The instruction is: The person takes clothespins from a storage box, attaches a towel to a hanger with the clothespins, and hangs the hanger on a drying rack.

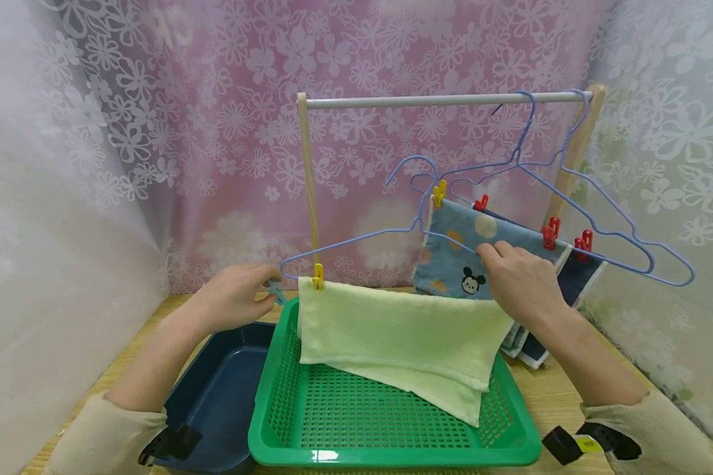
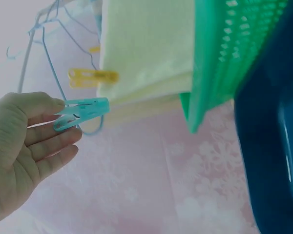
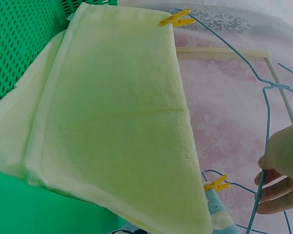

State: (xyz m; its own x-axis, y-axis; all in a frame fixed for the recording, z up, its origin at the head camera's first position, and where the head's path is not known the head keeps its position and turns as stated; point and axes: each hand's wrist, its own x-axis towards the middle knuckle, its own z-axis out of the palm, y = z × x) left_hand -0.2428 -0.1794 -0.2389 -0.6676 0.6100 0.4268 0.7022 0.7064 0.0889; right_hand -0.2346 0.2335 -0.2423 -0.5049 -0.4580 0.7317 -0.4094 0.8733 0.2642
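Between thumb and fingers my left hand (image 1: 237, 295) pinches a light blue clothespin (image 2: 83, 112), left of the basket. My right hand (image 1: 519, 280) grips the right arm of a blue wire hanger (image 1: 362, 236). A pale yellow towel (image 1: 392, 323) hangs folded over this hanger's lower bar, its bottom edge down in the green basket (image 1: 392, 455). One yellow clothespin (image 1: 317, 276) clamps the towel's left corner to the hanger. The towel's right upper corner lies behind or near the right hand in the head view.
A drying rack with a grey rod (image 1: 404, 101) stands behind. Two blue hangers hang at its right, carrying a light blue towel (image 1: 457, 231) and a dark navy towel (image 1: 570, 274), clipped with red clothespins (image 1: 550, 234). A dark blue basin (image 1: 228, 376) sits left of the basket.
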